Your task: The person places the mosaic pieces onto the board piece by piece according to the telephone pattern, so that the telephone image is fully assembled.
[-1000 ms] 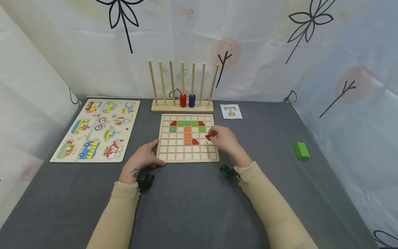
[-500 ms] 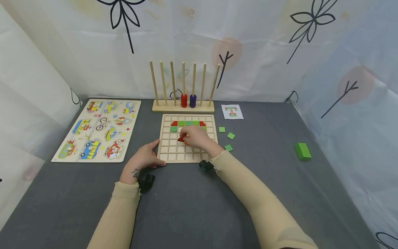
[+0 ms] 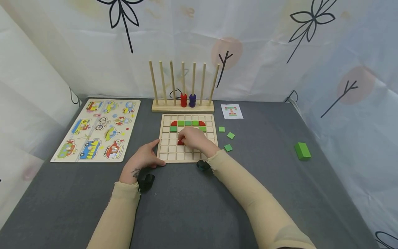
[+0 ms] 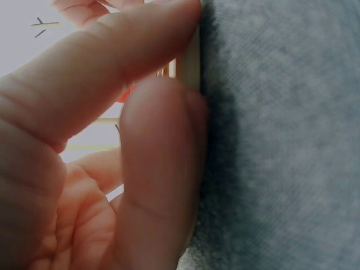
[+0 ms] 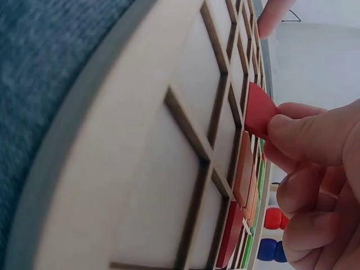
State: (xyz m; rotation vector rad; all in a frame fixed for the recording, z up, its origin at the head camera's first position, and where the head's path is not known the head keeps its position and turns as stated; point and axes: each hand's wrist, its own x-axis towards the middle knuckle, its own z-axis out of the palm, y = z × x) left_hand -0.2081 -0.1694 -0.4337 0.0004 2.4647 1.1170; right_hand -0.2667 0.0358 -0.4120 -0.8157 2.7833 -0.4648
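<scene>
My right hand (image 3: 196, 139) is over the wooden grid board (image 3: 172, 156), its thumb and index finger pinching a red quarter-round tile (image 5: 259, 109) at a cell left of the orange tiles (image 5: 244, 169). Another red tile (image 5: 229, 233) lies in the grid on the other side of them. Near the board's far edge, a row of green tiles (image 3: 181, 123) has a red tile (image 3: 174, 123) at its left end and another red one (image 3: 201, 123) at its right. My left hand (image 3: 144, 157) touches the board's left and front edges with index finger and thumb.
Right of the board lie loose green tiles (image 3: 230, 135). Behind them is a pattern card (image 3: 232, 116). A peg stand (image 3: 168, 108) with red and blue beads stands at the back, a vehicle puzzle (image 3: 80, 143) at left, a green block (image 3: 302, 151) at far right.
My right hand has carried the red tile leftward across the board and then lowered it to a cell. The loose green tiles have come into sight. My left hand stays put.
</scene>
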